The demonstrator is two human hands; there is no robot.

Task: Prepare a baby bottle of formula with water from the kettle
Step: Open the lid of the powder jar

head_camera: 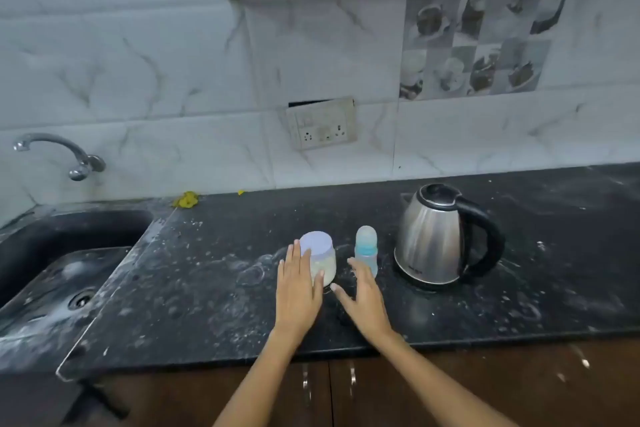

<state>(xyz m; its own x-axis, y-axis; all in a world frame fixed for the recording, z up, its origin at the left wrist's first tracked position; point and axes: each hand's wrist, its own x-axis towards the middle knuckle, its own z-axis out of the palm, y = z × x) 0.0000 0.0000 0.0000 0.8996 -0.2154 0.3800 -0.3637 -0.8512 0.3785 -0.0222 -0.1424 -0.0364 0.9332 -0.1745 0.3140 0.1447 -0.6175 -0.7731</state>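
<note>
A person stands at a dark stone table (214, 291) in a kitchen, both bare forearms reaching forward over its front edge. The left hand (299, 291) lies flat against the near left side of a small clear jar (322, 262) with a pale lilac lid, its fingers straight and loose, touching the jar without closing round it; whitish powder fills the jar's lower part. The right hand (365, 298) hovers released, fingers spread, just in front of a baby bottle (366, 248), which stands upright with a clear cap and a blue collar, just beside the jar on its right. Whether the fingertips touch the bottle cannot be told.

To the right of the bottle, near but apart from it, a stainless steel electric kettle (433, 239) sits with its lid shut and its black handle turned to the right. The table's surface is flecked with white marks. At the far left a dark sink (52, 274) is set into it, beneath a chrome tap (59, 152) on the marbled wall tiles, where a socket plate (320, 125) hangs slightly askew.
</note>
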